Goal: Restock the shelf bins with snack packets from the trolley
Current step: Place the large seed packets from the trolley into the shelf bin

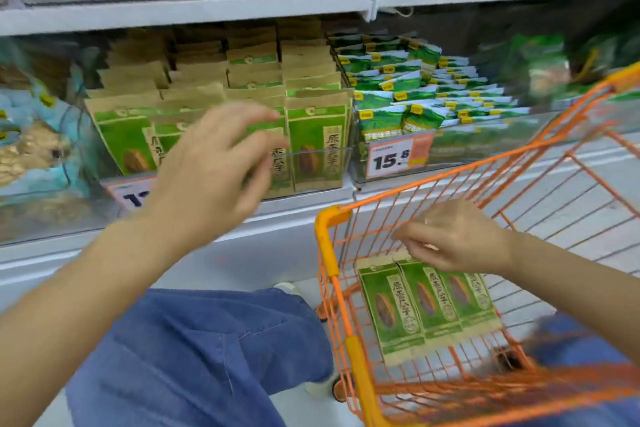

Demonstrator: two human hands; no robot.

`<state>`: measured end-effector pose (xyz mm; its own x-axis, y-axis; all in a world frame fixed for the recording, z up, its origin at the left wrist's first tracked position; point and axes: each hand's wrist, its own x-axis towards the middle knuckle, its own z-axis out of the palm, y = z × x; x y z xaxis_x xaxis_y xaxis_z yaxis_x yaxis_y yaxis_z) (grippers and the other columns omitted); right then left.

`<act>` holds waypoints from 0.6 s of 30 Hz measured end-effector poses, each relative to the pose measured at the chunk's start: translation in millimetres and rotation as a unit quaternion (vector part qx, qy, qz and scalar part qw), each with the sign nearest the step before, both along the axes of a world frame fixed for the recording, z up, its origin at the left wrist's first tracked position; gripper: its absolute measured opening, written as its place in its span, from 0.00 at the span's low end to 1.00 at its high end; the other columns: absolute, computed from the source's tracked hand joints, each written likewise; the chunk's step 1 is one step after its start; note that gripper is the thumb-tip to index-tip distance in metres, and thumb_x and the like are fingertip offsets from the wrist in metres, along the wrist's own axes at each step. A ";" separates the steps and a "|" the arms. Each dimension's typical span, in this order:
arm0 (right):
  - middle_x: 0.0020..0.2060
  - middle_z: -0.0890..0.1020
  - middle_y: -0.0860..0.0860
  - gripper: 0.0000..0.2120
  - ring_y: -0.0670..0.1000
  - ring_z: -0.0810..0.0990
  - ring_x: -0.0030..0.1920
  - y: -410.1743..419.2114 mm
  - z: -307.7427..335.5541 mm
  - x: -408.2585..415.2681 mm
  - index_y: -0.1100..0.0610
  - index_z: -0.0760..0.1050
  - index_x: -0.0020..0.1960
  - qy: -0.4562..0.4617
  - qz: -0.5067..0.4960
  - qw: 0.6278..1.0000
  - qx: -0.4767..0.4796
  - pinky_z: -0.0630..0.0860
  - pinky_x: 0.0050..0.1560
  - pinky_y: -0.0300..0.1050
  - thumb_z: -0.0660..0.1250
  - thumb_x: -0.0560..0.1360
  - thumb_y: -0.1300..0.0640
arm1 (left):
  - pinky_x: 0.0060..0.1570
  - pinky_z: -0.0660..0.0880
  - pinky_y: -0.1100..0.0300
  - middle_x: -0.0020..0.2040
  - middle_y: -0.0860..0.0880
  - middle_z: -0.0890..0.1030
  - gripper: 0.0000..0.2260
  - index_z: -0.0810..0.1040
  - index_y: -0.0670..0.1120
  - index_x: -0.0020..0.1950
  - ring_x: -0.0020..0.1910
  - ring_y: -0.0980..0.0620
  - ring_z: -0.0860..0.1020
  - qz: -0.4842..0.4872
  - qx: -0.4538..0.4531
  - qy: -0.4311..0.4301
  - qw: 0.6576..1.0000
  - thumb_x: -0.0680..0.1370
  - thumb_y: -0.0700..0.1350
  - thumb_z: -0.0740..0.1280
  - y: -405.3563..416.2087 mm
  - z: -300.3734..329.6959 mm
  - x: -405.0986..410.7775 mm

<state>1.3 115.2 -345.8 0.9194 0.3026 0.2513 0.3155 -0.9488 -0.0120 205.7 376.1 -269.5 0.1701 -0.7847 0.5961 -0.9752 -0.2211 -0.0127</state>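
Shelf bin [322, 163] w/ kraft-green packets looks nearly full, front row upright. Trolley [327, 246] just R of it: three snack packets [429, 302] left, so restock approx. near done. Your left hand [214, 163] hovers at bin front, fingers spread, holding nothing. Your right hand [453, 236] pinches packet tops inside trolley.
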 end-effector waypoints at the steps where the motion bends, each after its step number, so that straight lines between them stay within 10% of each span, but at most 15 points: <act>1: 0.26 0.76 0.49 0.10 0.52 0.74 0.24 -3.1 -6.5 -4.2 0.57 0.80 0.47 0.043 0.004 0.999 -0.031 0.69 0.21 0.44 0.60 0.76 0.57 | 0.65 0.66 0.50 0.62 0.42 0.76 0.12 0.80 0.41 0.58 0.64 0.40 0.72 -0.042 0.034 0.040 0.998 0.78 0.44 0.63 -13.5 -10.2 -17.4; 7: 0.59 0.77 0.55 0.17 0.57 0.77 0.56 -26.3 -49.2 -3.4 0.55 0.70 0.66 0.396 -0.177 0.886 -0.166 0.76 0.49 0.49 0.55 0.80 0.51 | 0.68 0.63 0.54 0.74 0.50 0.66 0.31 0.55 0.51 0.78 0.71 0.49 0.65 -0.031 0.177 0.274 0.945 0.78 0.61 0.58 -76.2 -50.7 -85.7; 18: 0.66 0.72 0.56 0.43 0.57 0.73 0.63 -29.4 -101.0 3.1 0.55 0.53 0.77 0.470 -0.251 0.846 -0.015 0.71 0.56 0.48 0.70 0.72 0.41 | 0.66 0.57 0.59 0.73 0.54 0.65 0.30 0.49 0.54 0.78 0.70 0.52 0.64 0.038 0.177 0.202 0.962 0.80 0.57 0.58 -78.8 -61.0 -94.1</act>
